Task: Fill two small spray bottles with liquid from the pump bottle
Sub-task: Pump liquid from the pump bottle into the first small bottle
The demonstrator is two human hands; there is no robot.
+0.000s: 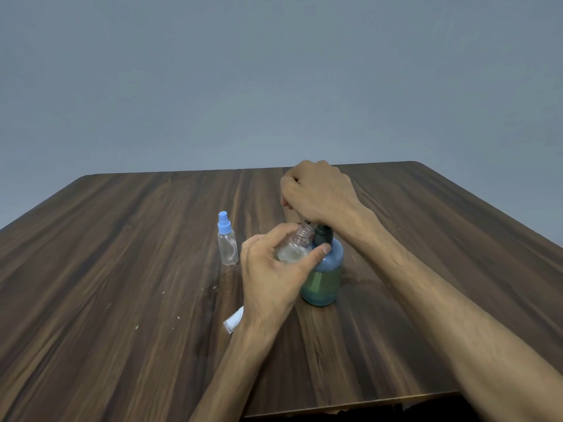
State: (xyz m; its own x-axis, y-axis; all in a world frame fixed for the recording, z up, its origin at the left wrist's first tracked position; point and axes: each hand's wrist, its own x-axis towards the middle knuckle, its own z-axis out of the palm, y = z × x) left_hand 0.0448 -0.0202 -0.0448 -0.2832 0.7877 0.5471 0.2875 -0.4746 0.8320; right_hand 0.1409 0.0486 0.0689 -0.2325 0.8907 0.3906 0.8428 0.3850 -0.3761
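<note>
Left hand (274, 269) grip: fingers and thumb curled round the open bottle (294, 249), held tilted w/ its threaded neck up against the pump (323, 236) spout. Right hand (316, 190) sits curled on top of the pump head, pressing or about to; can't tell if it clasps the head or just bears down on it.

Risks, as I judge: neck is narrow and spout barely meets it, so a hard or fast press could shoot liquid past the mouth onto hand and table (122, 239). Bottle already shows some foamy liquid inside; tilt it further and that runs out. Pressing off-centre could tip the pump bottle, since nothing steadies its base.

Open bottle lies fully inside the left grip, touching the pump bottle's shoulder. Second bottle (227, 239), blue cap on, looks empty, stands near on the left, apart from both hands. A small white cap (234, 321) lies on the table by the left wrist.
</note>
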